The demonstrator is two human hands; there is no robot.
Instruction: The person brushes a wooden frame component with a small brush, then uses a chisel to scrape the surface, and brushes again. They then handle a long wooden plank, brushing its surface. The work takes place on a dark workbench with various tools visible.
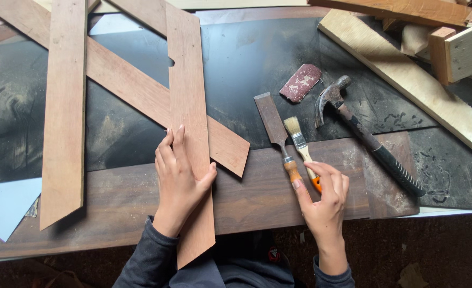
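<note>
Long reddish wood strip (189, 128) centre frame, pinned flat under left hand (178, 178), fingers spread wide. Claw hammer (364, 133) right, untouched. Chisel (275, 133) beside paintbrush (300, 145), lower centre-right; right hand (324, 197) fingertips curled loosely onto both handles. Sandpaper scrap (300, 82) above.

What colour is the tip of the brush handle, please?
Orange, on the brush under the right hand; the head view shows it.
</note>
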